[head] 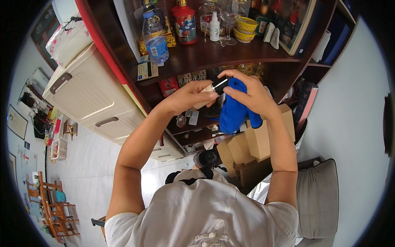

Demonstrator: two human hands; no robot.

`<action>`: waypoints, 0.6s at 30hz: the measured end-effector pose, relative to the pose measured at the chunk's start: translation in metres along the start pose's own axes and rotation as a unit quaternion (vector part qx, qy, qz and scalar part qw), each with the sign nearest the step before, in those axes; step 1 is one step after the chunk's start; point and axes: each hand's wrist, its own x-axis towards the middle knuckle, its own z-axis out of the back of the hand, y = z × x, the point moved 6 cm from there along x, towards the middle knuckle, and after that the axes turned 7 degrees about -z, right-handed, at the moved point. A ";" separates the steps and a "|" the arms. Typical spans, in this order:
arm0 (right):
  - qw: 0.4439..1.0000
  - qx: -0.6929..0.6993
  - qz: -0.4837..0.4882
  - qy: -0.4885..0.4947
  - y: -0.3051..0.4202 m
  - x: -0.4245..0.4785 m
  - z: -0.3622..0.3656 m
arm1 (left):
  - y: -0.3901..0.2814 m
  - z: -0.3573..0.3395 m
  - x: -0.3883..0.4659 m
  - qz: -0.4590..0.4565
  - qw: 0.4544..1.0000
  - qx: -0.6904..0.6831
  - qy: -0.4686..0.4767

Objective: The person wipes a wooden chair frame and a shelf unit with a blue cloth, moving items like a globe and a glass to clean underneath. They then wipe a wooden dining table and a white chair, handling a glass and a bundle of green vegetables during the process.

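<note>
My left hand (193, 95) is closed around a small beige bottle with a black cap (219, 85), which looks like a cosmetic bottle. It is tilted, its cap pointing up and to the right. A blue cloth (233, 108) hangs from my right hand (251, 89), whose thumb and fingers curl about its upper end. The right thumb and forefinger are close beside the black cap; whether they touch it I cannot tell. Both hands are in front of a dark wooden cabinet, just below the edge of its shelf (191, 58). The lower shelf is partly hidden by my hands and the cloth.
On the shelf stand a plastic water bottle (156, 40), a red decorated bottle (184, 23), a white pump bottle (214, 27), a stemmed glass (228, 40) and yellow bowls (246, 29). Beige drawers (83, 89) are at the left. Cardboard boxes (240, 148) and a grey cushion (318, 200) lie to the right.
</note>
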 end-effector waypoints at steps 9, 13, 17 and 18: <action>0.985 -0.011 -0.160 -0.070 -0.037 0.010 0.004 | -0.032 -0.012 0.008 -0.239 0.754 0.594 -0.146; 0.993 0.067 0.031 -0.087 -0.035 0.009 0.006 | 0.012 0.004 0.014 0.117 0.993 -0.013 -0.014; 0.995 0.101 0.005 -0.018 -0.033 0.011 -0.003 | 0.024 -0.002 0.014 0.064 0.996 -0.059 -0.020; 0.995 0.090 -0.030 -0.030 -0.036 0.012 -0.002 | 0.024 0.000 0.018 0.028 0.997 0.055 -0.050</action>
